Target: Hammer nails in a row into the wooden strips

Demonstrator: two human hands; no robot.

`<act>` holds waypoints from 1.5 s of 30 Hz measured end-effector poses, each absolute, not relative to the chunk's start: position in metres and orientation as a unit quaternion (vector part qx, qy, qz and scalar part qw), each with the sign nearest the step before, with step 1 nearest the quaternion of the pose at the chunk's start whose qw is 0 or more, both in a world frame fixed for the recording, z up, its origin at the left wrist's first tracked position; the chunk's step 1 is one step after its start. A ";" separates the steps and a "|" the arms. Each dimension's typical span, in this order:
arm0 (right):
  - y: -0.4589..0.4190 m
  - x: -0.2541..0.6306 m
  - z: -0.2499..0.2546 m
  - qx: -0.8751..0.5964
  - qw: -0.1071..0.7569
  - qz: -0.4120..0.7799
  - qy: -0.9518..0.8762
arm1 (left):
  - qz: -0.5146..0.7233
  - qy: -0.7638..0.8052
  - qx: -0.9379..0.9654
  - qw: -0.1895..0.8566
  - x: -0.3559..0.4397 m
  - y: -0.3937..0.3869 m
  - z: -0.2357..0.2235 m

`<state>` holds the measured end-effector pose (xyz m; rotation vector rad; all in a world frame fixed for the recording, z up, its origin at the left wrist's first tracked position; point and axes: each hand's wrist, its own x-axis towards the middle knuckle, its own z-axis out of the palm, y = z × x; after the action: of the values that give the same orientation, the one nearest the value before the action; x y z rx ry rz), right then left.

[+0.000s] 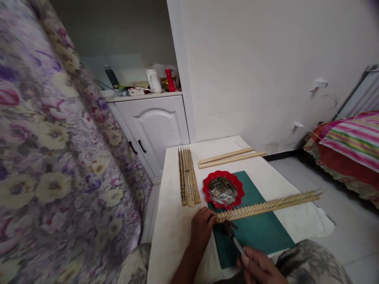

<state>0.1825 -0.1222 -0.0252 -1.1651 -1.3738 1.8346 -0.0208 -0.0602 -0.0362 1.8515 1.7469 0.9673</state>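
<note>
My left hand (202, 225) is closed at the near-left end of a wooden strip (263, 208) studded with rows of upright nails. Whether its fingertips also pinch a nail is too small to tell. My right hand (258, 266) grips a hammer (237, 243) by its handle, the dark head just below that same end of the strip. Beneath lies a green board (257, 232), which the strip crosses, its far end reaching past the table's right edge. A red scalloped bowl (207, 184) full of loose nails sits on the board's back left part.
Several nail-studded strips (188, 177) lie side by side on the left of the white table (171, 236). Two more wooden strips (232, 159) rest at the back. A floral curtain (71, 157) hangs at left, a white cabinet (154, 130) stands behind, and a bed (352, 142) is at right.
</note>
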 end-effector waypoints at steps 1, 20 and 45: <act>-0.119 0.179 -0.018 -0.423 0.264 0.696 -0.516 | 0.350 0.628 0.664 0.208 -0.021 -0.060 -0.037; -0.092 0.141 -0.012 -0.403 0.284 0.691 -0.529 | 0.384 0.623 0.640 0.233 -0.024 -0.058 -0.044; -0.091 0.134 -0.002 -0.420 0.258 0.655 -0.573 | 0.422 0.613 0.619 0.252 -0.026 -0.056 -0.047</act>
<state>0.1344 -0.0915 -0.0018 -1.1399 -1.5530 1.7753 -0.0265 -0.0565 -0.0472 1.6831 1.6666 1.1484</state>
